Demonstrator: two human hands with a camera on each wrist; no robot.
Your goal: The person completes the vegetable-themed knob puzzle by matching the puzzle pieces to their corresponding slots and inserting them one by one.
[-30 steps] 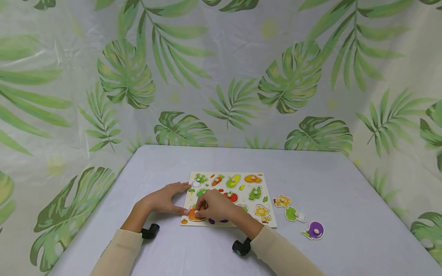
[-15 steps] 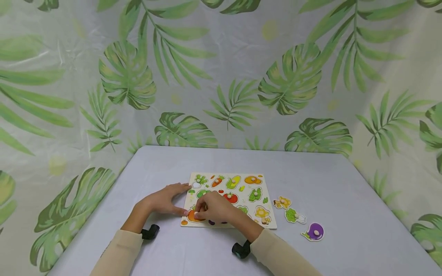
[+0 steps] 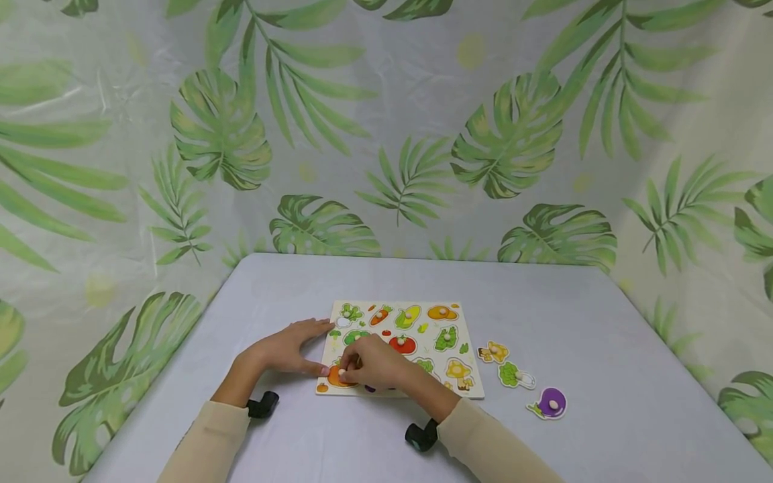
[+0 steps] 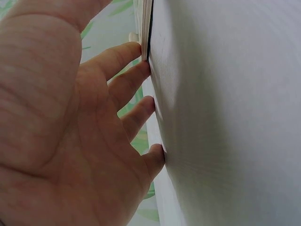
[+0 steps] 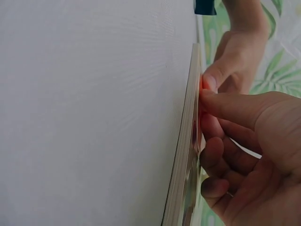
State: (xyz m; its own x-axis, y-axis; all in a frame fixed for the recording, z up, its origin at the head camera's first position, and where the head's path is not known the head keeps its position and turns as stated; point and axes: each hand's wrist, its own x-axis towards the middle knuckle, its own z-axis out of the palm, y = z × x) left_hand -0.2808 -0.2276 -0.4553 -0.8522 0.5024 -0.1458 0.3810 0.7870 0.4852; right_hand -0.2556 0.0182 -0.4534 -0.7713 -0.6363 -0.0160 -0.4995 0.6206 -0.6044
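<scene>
An orange pumpkin puzzle piece (image 3: 335,380) lies at the near left corner of a cream vegetable puzzle board (image 3: 430,343). My right hand (image 3: 377,362) pinches its small knob between thumb and index finger, the other fingers curled. At the board's left side, my left hand (image 3: 288,350) has its fingers spread. Its thumb touches the board beside the pumpkin. The left wrist view has the left fingers (image 4: 141,70) at the board edge and on the table. In the right wrist view, the pumpkin is mostly hidden by the right thumb (image 5: 230,104).
Right of the board lie three loose pieces: a yellow mushroom (image 3: 498,351), a leafy green vegetable (image 3: 510,375) and a purple eggplant (image 3: 551,404). Carrot (image 3: 380,316), corn (image 3: 408,317) and tomato (image 3: 402,345) are among those on the board. A leaf-patterned curtain (image 3: 410,235) borders the white table (image 3: 302,436).
My right hand stays on the pumpkin's knob and has shifted very slightly to the left. The left hand and the loose pieces stay where they were.
</scene>
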